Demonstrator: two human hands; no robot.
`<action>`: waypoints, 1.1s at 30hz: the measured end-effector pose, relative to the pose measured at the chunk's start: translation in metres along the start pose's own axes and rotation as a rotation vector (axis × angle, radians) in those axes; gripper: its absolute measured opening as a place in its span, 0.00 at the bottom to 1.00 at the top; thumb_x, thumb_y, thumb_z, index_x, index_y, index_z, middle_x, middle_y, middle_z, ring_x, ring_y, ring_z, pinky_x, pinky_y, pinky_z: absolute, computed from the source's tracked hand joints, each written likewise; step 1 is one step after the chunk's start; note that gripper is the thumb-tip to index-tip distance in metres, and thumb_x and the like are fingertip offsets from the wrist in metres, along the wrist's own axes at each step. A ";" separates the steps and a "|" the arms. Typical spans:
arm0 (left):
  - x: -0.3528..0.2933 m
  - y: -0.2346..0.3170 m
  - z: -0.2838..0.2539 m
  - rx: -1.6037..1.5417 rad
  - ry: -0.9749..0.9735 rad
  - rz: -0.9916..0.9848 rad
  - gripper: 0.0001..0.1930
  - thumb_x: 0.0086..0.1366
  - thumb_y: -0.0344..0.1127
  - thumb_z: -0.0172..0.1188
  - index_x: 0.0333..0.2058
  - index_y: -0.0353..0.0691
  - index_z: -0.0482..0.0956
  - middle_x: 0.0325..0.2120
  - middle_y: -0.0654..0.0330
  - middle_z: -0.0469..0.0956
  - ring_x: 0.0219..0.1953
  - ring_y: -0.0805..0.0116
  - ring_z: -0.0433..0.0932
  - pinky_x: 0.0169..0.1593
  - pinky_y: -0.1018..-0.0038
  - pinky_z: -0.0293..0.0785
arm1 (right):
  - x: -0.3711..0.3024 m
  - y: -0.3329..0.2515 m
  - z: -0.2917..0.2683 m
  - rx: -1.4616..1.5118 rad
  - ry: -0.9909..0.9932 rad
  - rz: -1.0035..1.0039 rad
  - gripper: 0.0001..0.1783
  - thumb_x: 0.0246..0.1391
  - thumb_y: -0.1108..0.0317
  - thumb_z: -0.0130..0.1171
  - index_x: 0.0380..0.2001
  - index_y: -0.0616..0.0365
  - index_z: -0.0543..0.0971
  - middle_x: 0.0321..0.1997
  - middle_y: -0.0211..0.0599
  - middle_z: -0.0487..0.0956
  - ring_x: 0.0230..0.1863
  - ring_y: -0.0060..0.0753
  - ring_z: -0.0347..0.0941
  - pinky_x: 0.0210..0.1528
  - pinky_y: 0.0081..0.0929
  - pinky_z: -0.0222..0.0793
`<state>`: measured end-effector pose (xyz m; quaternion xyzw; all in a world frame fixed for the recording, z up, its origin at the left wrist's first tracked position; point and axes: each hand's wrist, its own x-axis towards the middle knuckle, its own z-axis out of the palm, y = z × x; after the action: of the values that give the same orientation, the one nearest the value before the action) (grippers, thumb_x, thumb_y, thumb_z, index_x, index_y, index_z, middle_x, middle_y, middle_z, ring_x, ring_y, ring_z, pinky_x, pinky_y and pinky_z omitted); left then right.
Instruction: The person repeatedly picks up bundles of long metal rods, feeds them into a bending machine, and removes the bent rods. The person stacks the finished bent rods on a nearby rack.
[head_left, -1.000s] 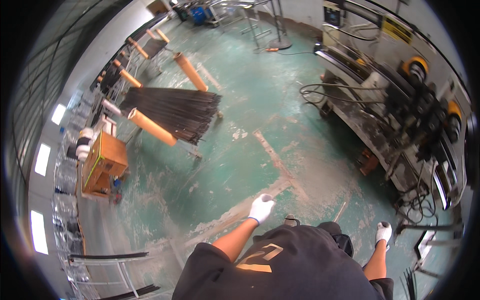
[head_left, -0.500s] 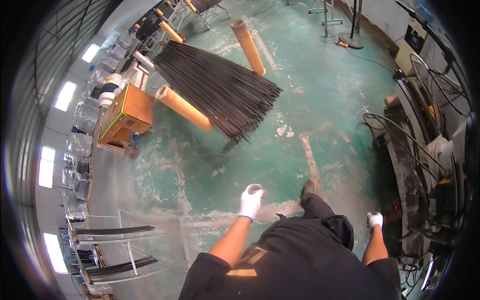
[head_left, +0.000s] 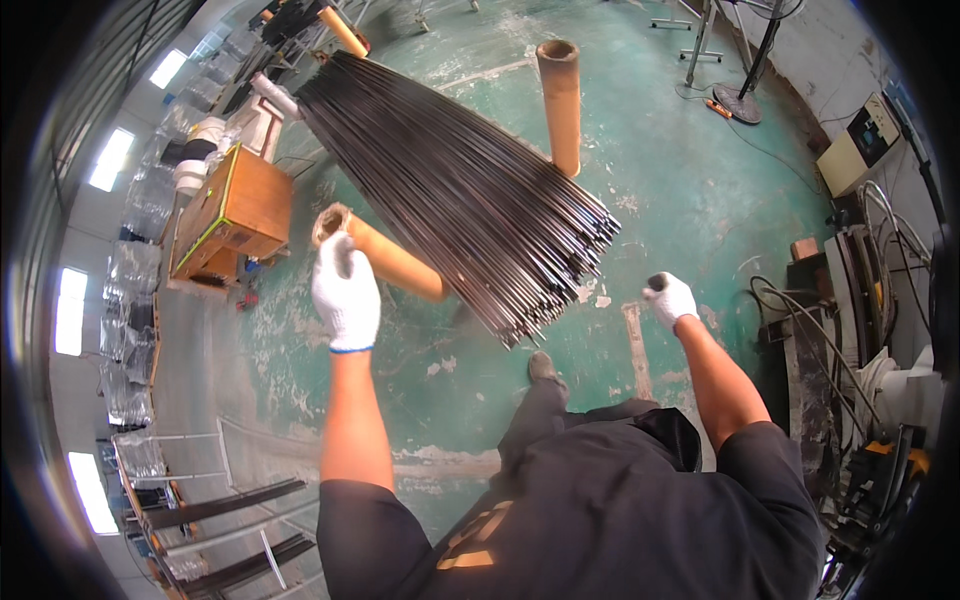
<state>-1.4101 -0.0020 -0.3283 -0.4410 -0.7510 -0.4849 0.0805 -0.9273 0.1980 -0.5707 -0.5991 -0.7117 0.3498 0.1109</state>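
My left hand [head_left: 347, 298], in a white knitted glove with grey on the fingers, is raised in front of the upper end of a tan cardboard tube [head_left: 392, 258]. Its fingers are curled, and I see nothing in them; contact with the tube cannot be made out. My right hand [head_left: 671, 300], gloved the same way, hangs above the floor with its fingers folded in and nothing visible in them. Ahead lies a wide bundle of long, thin dark rods [head_left: 460, 180], their ends fanned towards me. Another cardboard tube [head_left: 560, 110] stands up at the bundle's right side.
A wooden cabinet [head_left: 250, 205] is at the left. Metal racks [head_left: 215, 545] carry dark strips at the lower left. Along the right are machinery with hoses [head_left: 805, 330] and a cream control box [head_left: 858, 145]. A fan stand [head_left: 740, 103] with a cable is at the far right.
I have stepped forward, so the rod bundle is nearer. My left hand has risen towards the left tube's end. My right hand has swung up and forward from beside my body.
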 end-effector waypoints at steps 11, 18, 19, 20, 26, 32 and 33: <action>0.143 -0.121 0.067 0.601 -0.164 -0.183 0.15 0.71 0.41 0.57 0.50 0.43 0.84 0.49 0.54 0.84 0.53 0.50 0.81 0.58 0.58 0.77 | 0.163 -0.143 0.137 -0.312 -0.031 -0.045 0.48 0.43 0.54 0.79 0.65 0.63 0.71 0.62 0.56 0.78 0.63 0.57 0.74 0.67 0.45 0.71; 0.155 -0.125 0.083 0.552 -0.105 -0.234 0.12 0.69 0.33 0.61 0.48 0.37 0.85 0.47 0.51 0.85 0.48 0.54 0.84 0.55 0.64 0.80 | 0.246 -0.190 0.180 -0.512 0.010 0.090 0.56 0.38 0.43 0.83 0.61 0.67 0.67 0.54 0.49 0.74 0.59 0.52 0.69 0.64 0.42 0.66; 0.156 -0.120 0.086 0.512 -0.096 -0.252 0.13 0.69 0.29 0.61 0.49 0.33 0.84 0.47 0.49 0.84 0.49 0.56 0.85 0.54 0.65 0.80 | 0.246 -0.195 0.186 -0.494 0.006 0.097 0.54 0.40 0.44 0.82 0.60 0.67 0.68 0.54 0.50 0.74 0.59 0.52 0.69 0.63 0.43 0.66; 0.155 -0.123 0.088 0.496 -0.086 -0.254 0.13 0.69 0.28 0.60 0.49 0.32 0.83 0.47 0.49 0.84 0.49 0.57 0.85 0.54 0.65 0.80 | 0.244 -0.195 0.192 -0.477 0.002 0.107 0.51 0.41 0.44 0.81 0.59 0.67 0.69 0.54 0.50 0.74 0.59 0.52 0.69 0.63 0.44 0.66; 0.156 -0.120 0.094 0.467 -0.078 -0.267 0.13 0.73 0.25 0.55 0.52 0.30 0.81 0.49 0.51 0.83 0.53 0.59 0.82 0.59 0.67 0.76 | 0.255 -0.158 0.198 -0.474 -0.104 -0.115 0.26 0.54 0.53 0.71 0.45 0.63 0.77 0.44 0.52 0.79 0.50 0.56 0.77 0.54 0.48 0.74; 0.155 -0.126 0.095 0.418 -0.047 -0.318 0.14 0.72 0.24 0.54 0.54 0.30 0.80 0.50 0.51 0.83 0.54 0.60 0.82 0.60 0.67 0.76 | 0.266 -0.147 0.205 -0.467 -0.271 -0.107 0.15 0.52 0.58 0.68 0.35 0.59 0.84 0.38 0.52 0.86 0.43 0.55 0.84 0.48 0.47 0.81; 0.155 -0.128 0.096 0.409 -0.039 -0.316 0.14 0.72 0.24 0.54 0.54 0.30 0.80 0.51 0.51 0.83 0.54 0.60 0.82 0.60 0.67 0.76 | 0.270 -0.147 0.201 -0.475 -0.345 -0.073 0.15 0.51 0.58 0.68 0.36 0.59 0.85 0.39 0.53 0.86 0.43 0.55 0.85 0.49 0.47 0.81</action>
<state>-1.5676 0.1475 -0.3773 -0.3019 -0.8945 -0.3209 0.0765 -1.2267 0.3705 -0.6949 -0.5140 -0.8030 0.2660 -0.1424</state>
